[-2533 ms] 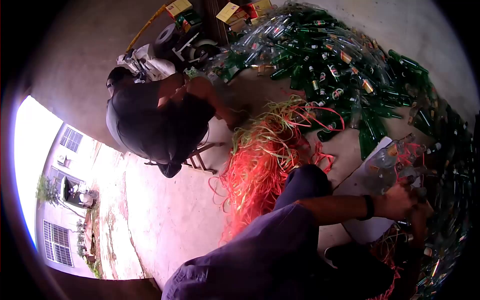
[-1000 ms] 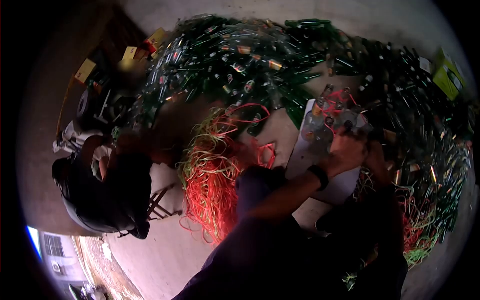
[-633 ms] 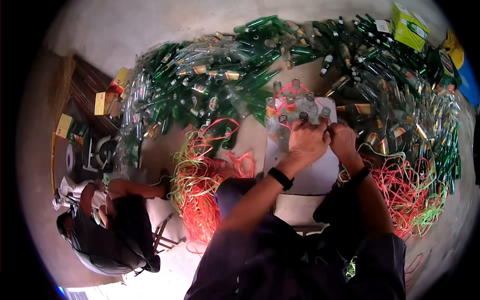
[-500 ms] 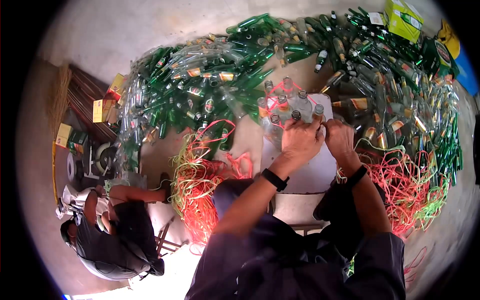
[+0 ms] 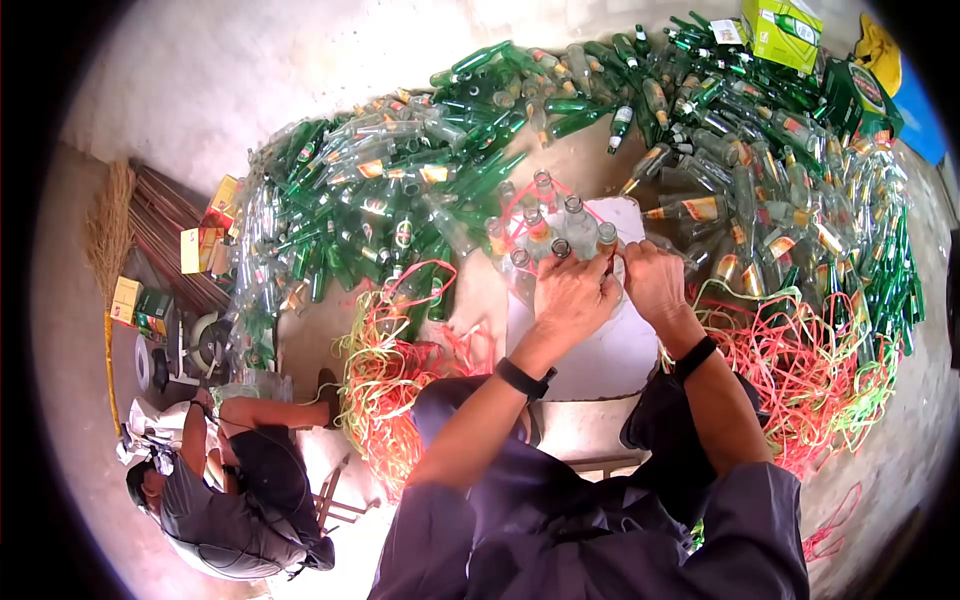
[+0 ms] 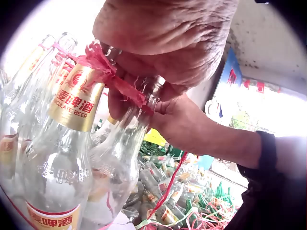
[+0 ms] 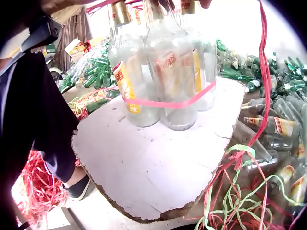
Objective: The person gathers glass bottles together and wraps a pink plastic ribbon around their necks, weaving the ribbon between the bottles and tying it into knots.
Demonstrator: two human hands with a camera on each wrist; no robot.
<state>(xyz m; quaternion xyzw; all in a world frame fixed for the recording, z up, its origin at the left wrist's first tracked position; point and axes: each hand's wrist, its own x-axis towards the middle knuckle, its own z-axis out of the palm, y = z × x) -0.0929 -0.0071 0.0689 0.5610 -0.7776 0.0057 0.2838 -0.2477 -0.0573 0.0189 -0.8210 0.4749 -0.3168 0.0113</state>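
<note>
Several clear glass beer bottles (image 5: 573,215) stand upright in a tight cluster on a white board (image 5: 600,365). A pink plastic strap (image 6: 127,88) is wound about their necks, and a strap band (image 7: 163,104) circles their bodies lower down. My left hand (image 5: 575,297) reaches over the near bottles, its fingers curled on the strap beside a bottle neck. Close against it, my right hand (image 5: 655,280) pinches the strap at the same neck. A loose length of strap hangs below my right hand in the right wrist view. Both hands' fingertips are partly hidden.
Heaps of green and clear bottles (image 5: 400,190) line the wall and the right side. Tangled red and green straps (image 5: 790,350) lie right, and another strap pile (image 5: 385,400) left. A seated person (image 5: 235,500) is at lower left; a green carton (image 5: 785,30) stands at back right.
The head view has swung from the seated person round to the bottles, bringing the board to the middle. Both hands stay together at the bottle necks, with small finger movements.
</note>
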